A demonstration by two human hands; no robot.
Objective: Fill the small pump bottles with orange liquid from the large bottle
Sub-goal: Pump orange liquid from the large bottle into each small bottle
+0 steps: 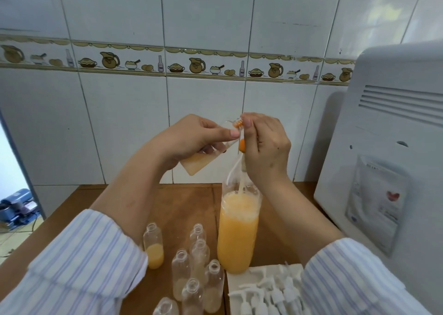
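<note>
A brown wooden table (182, 209) stands against the tiled wall, and on it, about mid-width, the large bottle (237, 233) stands upright, mostly full of orange liquid with froth on top. To its left and nearer stands a cluster of small clear bottles (199, 264) with open necks, the far-left one (153, 247) holding orange liquid in its lower part, some of the others with a pale layer at the bottom. At the near right a white tray (239, 281) holding white pump heads (268, 293) lies just beside the large bottle, and a big white appliance (383, 146) stands at the right edge
</note>
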